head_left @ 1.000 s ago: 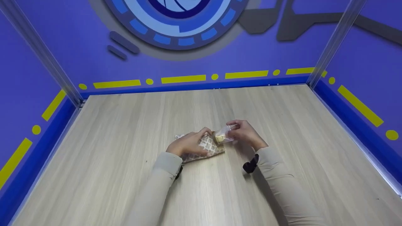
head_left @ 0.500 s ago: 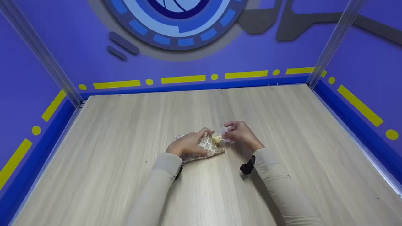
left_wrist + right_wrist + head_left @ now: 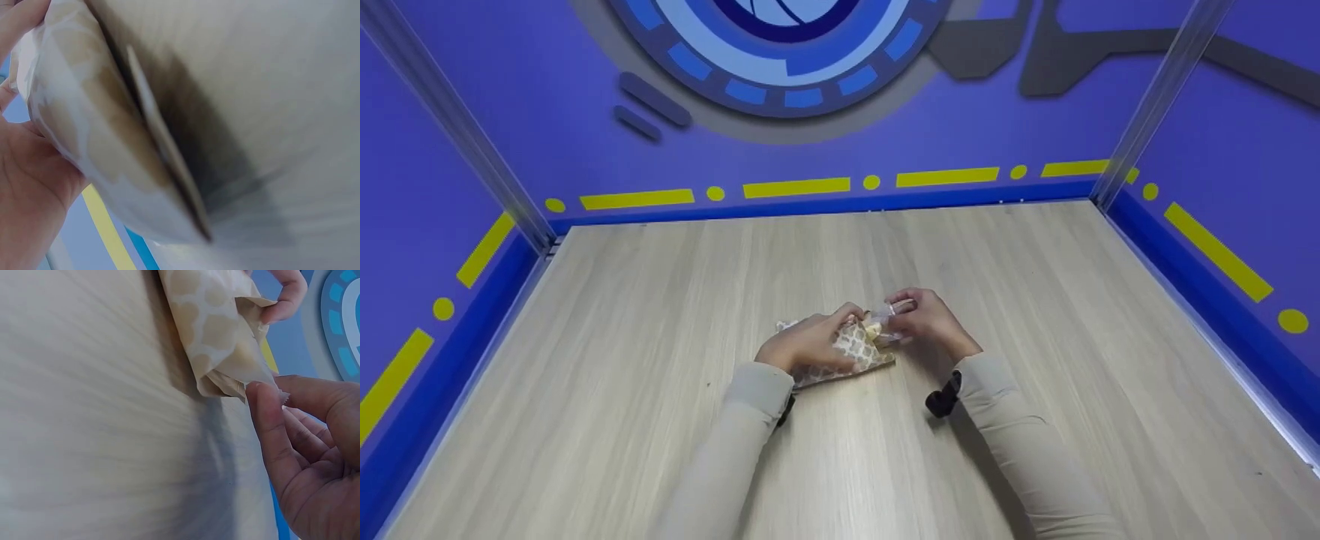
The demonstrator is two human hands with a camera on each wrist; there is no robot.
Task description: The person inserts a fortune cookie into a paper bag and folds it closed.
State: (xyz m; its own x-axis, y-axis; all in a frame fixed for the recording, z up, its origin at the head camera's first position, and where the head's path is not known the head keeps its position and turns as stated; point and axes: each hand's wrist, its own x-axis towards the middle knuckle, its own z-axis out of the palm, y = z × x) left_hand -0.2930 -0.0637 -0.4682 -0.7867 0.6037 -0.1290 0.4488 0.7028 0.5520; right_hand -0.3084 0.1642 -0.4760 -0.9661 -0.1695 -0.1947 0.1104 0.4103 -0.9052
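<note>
So your left hand (image 3: pixel 810 345) has its thumb and fingers wrapped around a brown-and-white patterned paper bag (image 3: pixel 856 346), right around the middle of the wood-look table (image 3: pixel 660 420). Your right hand (image 3: pixel 931 324) is pinching the end of a clear packet (image 3: pixel 246 360) with something yellowish in it, and the packet sits partway inside the bag's mouth.

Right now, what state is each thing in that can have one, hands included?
Patterned bag: mouth open, held in place.
Clear packet: partly inside the bag's mouth, outer end sticking out; whether it is sealed, can't tell.
Left hand: gripping the bag.
Right hand: pinching the packet's outer end.
</note>
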